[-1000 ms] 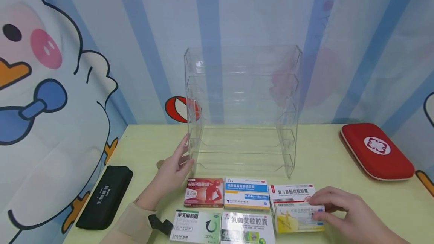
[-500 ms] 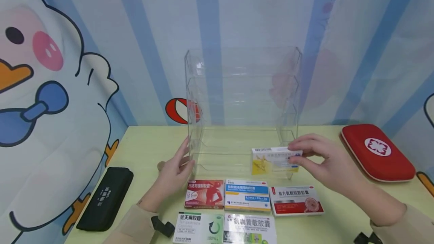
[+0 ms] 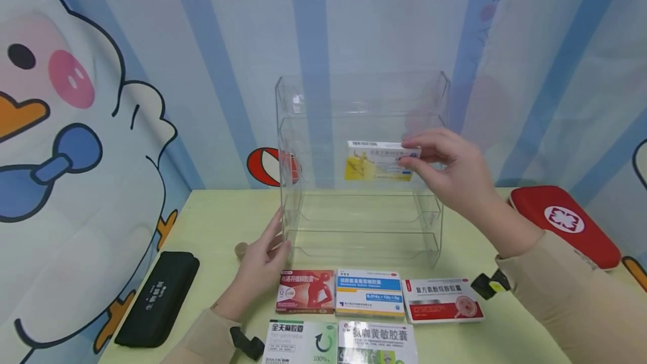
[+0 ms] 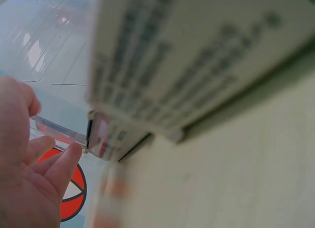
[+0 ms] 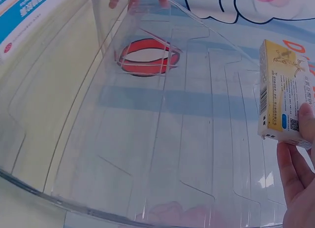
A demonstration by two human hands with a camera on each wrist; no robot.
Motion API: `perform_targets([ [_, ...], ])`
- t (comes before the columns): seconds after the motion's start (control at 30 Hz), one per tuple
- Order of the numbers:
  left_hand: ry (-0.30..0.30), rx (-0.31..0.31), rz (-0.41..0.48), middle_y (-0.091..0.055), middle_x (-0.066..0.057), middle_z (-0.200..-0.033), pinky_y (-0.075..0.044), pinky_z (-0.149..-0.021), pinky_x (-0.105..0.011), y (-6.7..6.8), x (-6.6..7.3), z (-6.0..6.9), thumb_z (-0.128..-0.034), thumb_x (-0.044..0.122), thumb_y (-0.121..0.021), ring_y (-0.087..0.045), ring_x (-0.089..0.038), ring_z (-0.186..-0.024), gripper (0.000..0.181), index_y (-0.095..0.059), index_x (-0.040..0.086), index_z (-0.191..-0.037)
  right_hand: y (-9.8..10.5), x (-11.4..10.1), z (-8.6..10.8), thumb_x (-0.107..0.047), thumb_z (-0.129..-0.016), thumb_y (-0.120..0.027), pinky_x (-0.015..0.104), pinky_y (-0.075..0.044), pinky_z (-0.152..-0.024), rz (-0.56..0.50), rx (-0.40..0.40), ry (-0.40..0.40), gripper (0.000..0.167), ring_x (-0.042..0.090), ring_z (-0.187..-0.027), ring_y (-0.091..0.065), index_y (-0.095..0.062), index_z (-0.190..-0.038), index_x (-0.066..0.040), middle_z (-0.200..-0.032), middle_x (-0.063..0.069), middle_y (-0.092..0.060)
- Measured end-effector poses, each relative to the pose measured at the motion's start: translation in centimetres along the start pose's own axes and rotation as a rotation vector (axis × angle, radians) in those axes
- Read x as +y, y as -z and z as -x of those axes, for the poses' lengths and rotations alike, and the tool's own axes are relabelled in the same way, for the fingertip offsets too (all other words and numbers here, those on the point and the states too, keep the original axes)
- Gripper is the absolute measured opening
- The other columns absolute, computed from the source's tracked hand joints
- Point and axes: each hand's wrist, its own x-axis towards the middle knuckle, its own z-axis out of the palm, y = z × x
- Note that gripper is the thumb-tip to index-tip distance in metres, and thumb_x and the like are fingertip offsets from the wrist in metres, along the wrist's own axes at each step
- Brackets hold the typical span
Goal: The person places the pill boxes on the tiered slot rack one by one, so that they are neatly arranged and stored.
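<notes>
A small white-and-yellow medicine box (image 3: 376, 163) is pinched at its right end by my right hand (image 3: 457, 170). It is raised in front of the middle tiers of the clear plastic rack (image 3: 364, 231). In the right wrist view, the thumb lies on the face of the medicine box (image 5: 279, 87) and the fingers are under its end. My left hand (image 3: 260, 263) rests against the rack's lower left side with its fingers spread. In the left wrist view, the left hand (image 4: 34, 174) is beside a clear panel edge, and blurred boxes (image 4: 197, 55) fill the top.
Before the rack lie a red box (image 3: 305, 292), a blue-and-white box (image 3: 370, 294), a red-and-white box (image 3: 443, 300), a green-and-white box (image 3: 300, 342) and a grey-and-white box (image 3: 376, 342). A black case (image 3: 158, 299) lies left, a red case (image 3: 563, 221) right.
My right hand has lifted the white-and-yellow medicine box off the red-and-white box, moving it up and left to the rack's middle tiers. The left hand stays at the rack's side.
</notes>
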Motion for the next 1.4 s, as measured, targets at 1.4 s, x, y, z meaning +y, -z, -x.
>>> perform_targets([
  [1.4,-0.077,0.093,0.076,-0.044,-0.002,-0.176,-0.057,-0.117,-0.047,-1.5,-2.3,0.2,-0.1125,0.020,-0.063,-0.061,-0.036,-0.150,0.071,-0.033,0.038,-0.174,-5.9,-1.7,-12.3,-0.009,-0.105,-0.075,0.022,-0.064,-0.104,-0.060,0.173,-0.183,0.027,0.024,-0.119,-0.080,-0.075,-0.131,-0.002,-0.135,0.011,-0.071],
])
